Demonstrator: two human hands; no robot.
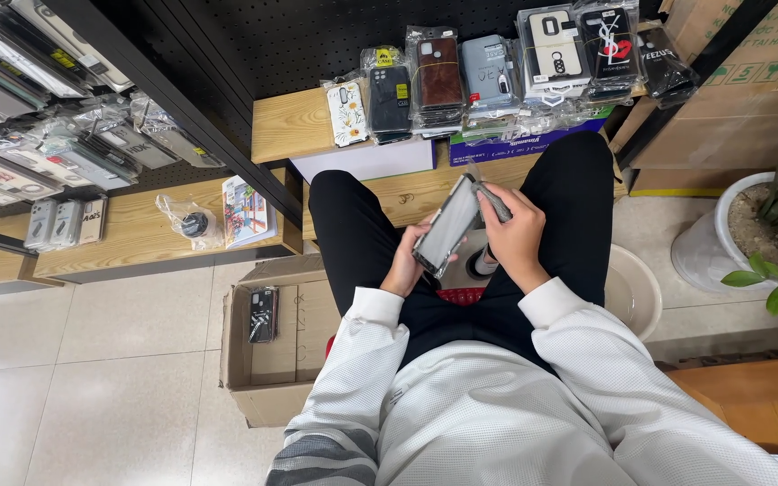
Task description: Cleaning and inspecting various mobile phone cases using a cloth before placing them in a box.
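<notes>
Slim phone case (447, 229) (clear-wrapped, greyish) sits tilted between both hands, left hand (404, 263) cupping its lower edge, right hand (517, 236) gripping its top.

A phone-accessory shop: wooden shelves (137, 236) stacked with bagged phone cases (497, 76), against black pegboard (317, 36)

You wear a white waffle-knit top (533, 405) with long sleeves that end in plain white ribbed cuffs (373, 306) at the wrists. Grey stripes (326, 454) band the lower part of your left sleeve. Your trousers (578, 207) are plain black. Both hands are bare, with no gloves, rings or watch showing.
</notes>
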